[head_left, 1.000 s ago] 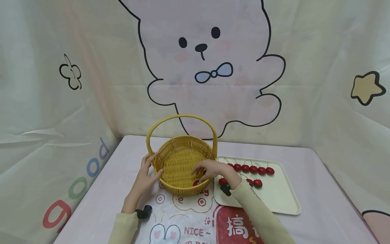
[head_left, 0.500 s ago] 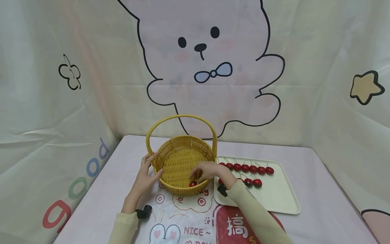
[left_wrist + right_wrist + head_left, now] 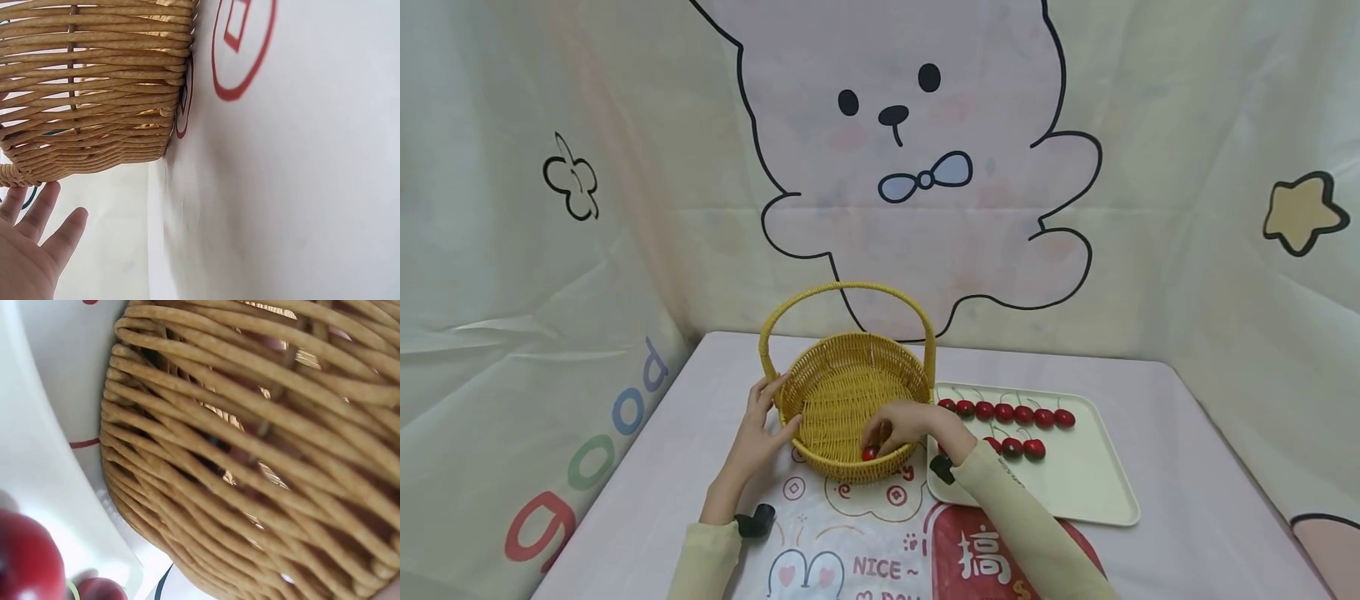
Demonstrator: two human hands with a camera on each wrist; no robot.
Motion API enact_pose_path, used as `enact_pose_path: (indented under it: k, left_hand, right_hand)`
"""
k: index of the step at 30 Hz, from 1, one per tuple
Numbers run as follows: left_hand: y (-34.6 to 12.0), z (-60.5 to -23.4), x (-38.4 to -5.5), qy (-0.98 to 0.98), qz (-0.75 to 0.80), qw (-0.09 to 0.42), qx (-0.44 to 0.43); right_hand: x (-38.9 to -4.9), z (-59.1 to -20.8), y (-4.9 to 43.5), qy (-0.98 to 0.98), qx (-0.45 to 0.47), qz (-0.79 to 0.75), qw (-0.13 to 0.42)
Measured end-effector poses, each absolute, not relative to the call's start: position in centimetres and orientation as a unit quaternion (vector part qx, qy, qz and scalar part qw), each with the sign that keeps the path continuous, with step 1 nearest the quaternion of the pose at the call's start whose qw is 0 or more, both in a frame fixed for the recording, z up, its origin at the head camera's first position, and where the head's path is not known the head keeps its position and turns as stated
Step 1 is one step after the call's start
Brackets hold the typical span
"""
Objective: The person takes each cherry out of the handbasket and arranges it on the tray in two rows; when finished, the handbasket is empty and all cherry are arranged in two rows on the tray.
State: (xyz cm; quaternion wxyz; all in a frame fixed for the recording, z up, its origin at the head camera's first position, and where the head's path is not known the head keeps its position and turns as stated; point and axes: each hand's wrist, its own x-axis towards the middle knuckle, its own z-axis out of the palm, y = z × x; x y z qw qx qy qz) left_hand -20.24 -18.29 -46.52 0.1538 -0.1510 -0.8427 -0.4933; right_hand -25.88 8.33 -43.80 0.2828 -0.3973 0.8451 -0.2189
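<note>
A round yellow wicker basket (image 3: 842, 396) with a tall arched handle stands upright on the table. My right hand (image 3: 906, 421) reaches over its right rim, fingertips down by the inner front wall, and pinches a red cherry (image 3: 870, 452) low inside. In the right wrist view the woven wall (image 3: 225, 431) hides that hand. My left hand (image 3: 762, 437) rests against the basket's left side, with fingers spread near the handle's foot and thumb at the rim. The left wrist view shows its fairly straight fingers (image 3: 65, 240) at the basket's edge.
A cream tray (image 3: 1086, 483) lies to the basket's right, close to it. A back row of several stemmed cherries (image 3: 1004, 413) sits on it, with a shorter row (image 3: 1034, 450) in front, partly behind the right forearm. A printed mat (image 3: 880, 542) covers the table's front.
My right hand has shifted slightly left inside the basket, and the cherry at its fingertips has moved left with it. The left hand and the basket stay in place.
</note>
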Motion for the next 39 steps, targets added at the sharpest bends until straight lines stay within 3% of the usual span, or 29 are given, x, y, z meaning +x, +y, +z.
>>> enact_pose_path:
  k: [16, 39]
  left_hand:
    - [-17.9, -45.4, -19.9, -0.837, -0.499, 0.155, -0.159]
    - [-18.1, -46.0, -19.8, -0.838, -0.495, 0.163, -0.162]
  right_hand:
    - [-26.0, -44.2, 8.4, 0.868, -0.373, -0.248, 0.214]
    - [-25.8, -45.0, 9.3, 0.825, -0.406, -0.389, 0.059]
